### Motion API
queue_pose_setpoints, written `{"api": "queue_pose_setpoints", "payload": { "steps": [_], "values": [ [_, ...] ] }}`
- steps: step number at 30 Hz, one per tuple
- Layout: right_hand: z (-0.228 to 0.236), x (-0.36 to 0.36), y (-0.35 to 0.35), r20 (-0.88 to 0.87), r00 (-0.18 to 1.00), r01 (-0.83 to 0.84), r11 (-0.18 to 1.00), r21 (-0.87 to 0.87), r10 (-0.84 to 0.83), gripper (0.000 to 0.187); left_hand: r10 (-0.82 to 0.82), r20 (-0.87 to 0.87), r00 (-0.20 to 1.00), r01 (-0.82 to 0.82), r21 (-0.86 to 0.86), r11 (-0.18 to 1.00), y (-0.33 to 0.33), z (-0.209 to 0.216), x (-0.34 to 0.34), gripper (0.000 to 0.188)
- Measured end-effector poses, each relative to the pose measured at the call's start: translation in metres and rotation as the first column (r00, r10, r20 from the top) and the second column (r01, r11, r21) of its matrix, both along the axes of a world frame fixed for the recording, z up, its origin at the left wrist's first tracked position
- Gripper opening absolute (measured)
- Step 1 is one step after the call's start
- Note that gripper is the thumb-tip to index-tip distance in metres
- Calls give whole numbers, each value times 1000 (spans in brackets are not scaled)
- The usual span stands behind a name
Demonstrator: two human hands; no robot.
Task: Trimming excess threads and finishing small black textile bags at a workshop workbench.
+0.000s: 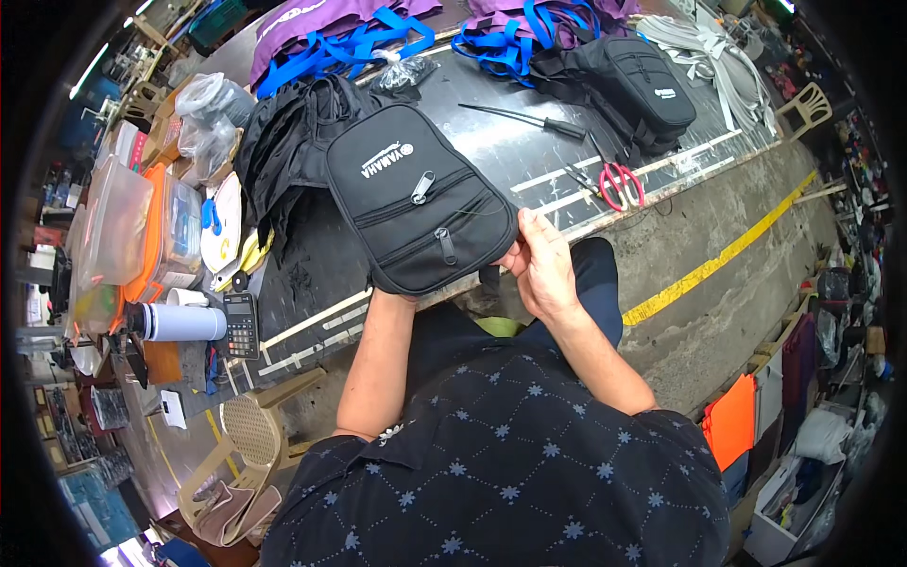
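Note:
A black zippered sling bag (416,203) with white printing is raised over the near edge of the table. Two zippers with large pulls (444,246) cross its front. My right hand (545,260) grips the lower right edge of this bag between thumb and fingers. Under the bottom edge, my left hand (397,299) goes behind the bag, so its fingers are hidden. A loose dark thread lies across the bag's front near the right side. Black straps and fabric (288,156) lie against the bag's upper left.
A second black bag (647,90), red-handled scissors (621,186) and a black-handled pointed tool (562,127) lie on the metal table (491,142). Purple bags with blue straps (350,47) line the far side. A bottle (184,322), calculator (242,326) and plastic bins stand left.

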State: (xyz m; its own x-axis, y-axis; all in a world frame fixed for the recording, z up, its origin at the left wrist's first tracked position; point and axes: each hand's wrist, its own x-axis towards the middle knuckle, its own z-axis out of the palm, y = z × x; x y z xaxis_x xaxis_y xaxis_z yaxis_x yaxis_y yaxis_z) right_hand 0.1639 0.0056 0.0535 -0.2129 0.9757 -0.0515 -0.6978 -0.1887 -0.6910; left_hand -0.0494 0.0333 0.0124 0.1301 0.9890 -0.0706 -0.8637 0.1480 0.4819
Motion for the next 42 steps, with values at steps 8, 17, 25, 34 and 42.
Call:
{"api": "queue_pose_setpoints", "payload": {
  "steps": [8, 17, 25, 34, 42],
  "values": [
    [7, -9, 2, -7, 996, 95, 993, 65, -94, 36, -30, 92, 995, 19, 120, 993, -15, 25, 19, 54],
    [23, -9, -14, -153, 919, -360, 932, 42, 362, 36, 36, -57, 998, -21, 252, 967, 0, 15, 15, 50],
    [8, -18, -16, -216, 904, -382, 924, -20, 369, 33, -63, -135, 989, 109, 371, 922, 3, -13, 13, 46],
    [14, -21, -22, -51, 936, -351, 933, -80, 348, 23, -12, -245, 969, 102, 358, 928, -12, -5, 26, 40],
    [6, 16, 10, -162, 958, -239, 971, 13, 238, 65, 50, -213, 976, 13, 285, 958, -5, 16, 16, 49]
  ]
}}
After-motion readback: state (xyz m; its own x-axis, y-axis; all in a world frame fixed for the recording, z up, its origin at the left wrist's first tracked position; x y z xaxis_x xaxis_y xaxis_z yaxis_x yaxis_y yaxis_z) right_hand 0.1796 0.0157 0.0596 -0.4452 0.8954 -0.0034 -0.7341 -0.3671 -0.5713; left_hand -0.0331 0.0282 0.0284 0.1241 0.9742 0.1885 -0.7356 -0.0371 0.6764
